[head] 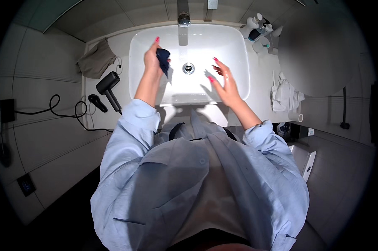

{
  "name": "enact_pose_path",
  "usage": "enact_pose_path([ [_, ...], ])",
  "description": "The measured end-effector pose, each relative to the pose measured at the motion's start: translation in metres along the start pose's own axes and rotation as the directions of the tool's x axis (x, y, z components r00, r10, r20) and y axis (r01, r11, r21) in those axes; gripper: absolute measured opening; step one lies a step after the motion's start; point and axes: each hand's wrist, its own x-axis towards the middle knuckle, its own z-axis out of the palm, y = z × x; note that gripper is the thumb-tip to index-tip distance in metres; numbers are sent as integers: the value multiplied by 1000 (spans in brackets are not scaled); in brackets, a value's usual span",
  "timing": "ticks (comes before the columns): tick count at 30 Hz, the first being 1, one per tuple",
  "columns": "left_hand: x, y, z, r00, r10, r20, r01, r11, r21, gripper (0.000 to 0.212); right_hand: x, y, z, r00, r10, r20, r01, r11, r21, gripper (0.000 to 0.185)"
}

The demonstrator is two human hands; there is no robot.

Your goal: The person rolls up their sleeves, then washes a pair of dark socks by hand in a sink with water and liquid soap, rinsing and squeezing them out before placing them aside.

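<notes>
My left hand grips a crumpled dark navy cloth over the left half of a white washbasin. The thumb points up toward the back rim, and a loose end of the cloth hangs down toward the basin. Over the right half, my right hand holds nothing, its fingers spread apart and its skin looking wet. Between the two hands lies the metal drain with its dark opening. A chrome faucet reaches over the back rim; I see no clear stream of water below it.
Left on the counter are a grey-brown cloth pouch, a black hair dryer with its cord, and a small black device. Pump bottles and a cup stand back right. A white plastic bag lies at right.
</notes>
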Motion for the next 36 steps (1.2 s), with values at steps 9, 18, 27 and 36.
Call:
enact_pose_path([
  [9,20,48,19,988,111,108,-116,992,43,42,-40,59,-82,891,431,-145,-359,862,359,37],
  [18,31,33,11,992,-19,123,34,992,-123,39,-29,67,-100,849,485,-210,-341,807,483,34],
  [27,-38,-41,36,945,-172,277,74,941,331,43,-21,29,-29,779,316,541,-617,536,576,49],
  [36,-82,-60,80,799,-164,578,-156,872,464,50,-45,44,-26,801,366,474,-598,471,648,19],
])
